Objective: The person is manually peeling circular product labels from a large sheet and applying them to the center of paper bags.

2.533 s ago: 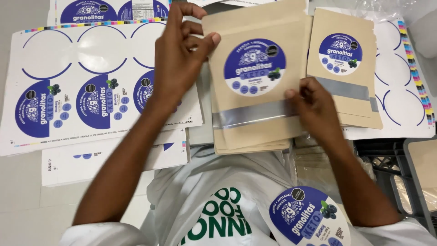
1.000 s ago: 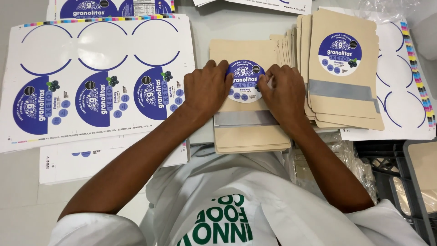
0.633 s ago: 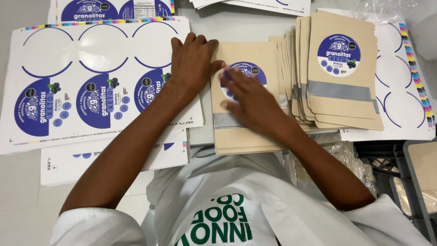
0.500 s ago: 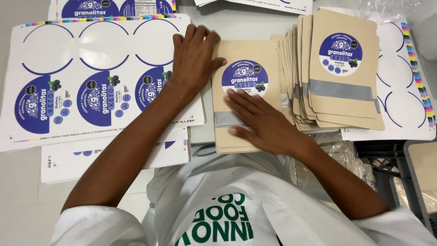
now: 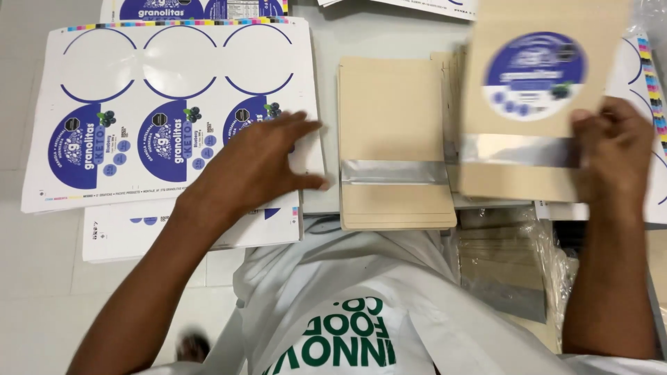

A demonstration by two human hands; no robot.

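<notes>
My right hand [image 5: 615, 149] grips a tan paper pouch [image 5: 531, 160] bearing a round blue and white label, held up at the right and blurred with motion. My left hand [image 5: 260, 163] rests open, fingers spread, on a white sticker sheet [image 5: 104, 76] that carries several round blue labels and several empty circles. Between the hands lies a stack of unlabelled tan pouches [image 5: 392, 132], each with a silver window strip. The left fingertips almost touch that stack's left edge.
More labelled pouches stand fanned behind the held one [image 5: 448, 90]. A second sticker sheet [image 5: 132, 232] lies under the first. Pouches in a clear plastic bag [image 5: 511, 267] sit at the lower right. Another label sheet [image 5: 649, 76] lies at the far right.
My right hand lifted the freshly labelled pouch off the stack and carried it to the right. My left hand slid off the stack onto the sticker sheet. The stack's top pouch now shows no label.
</notes>
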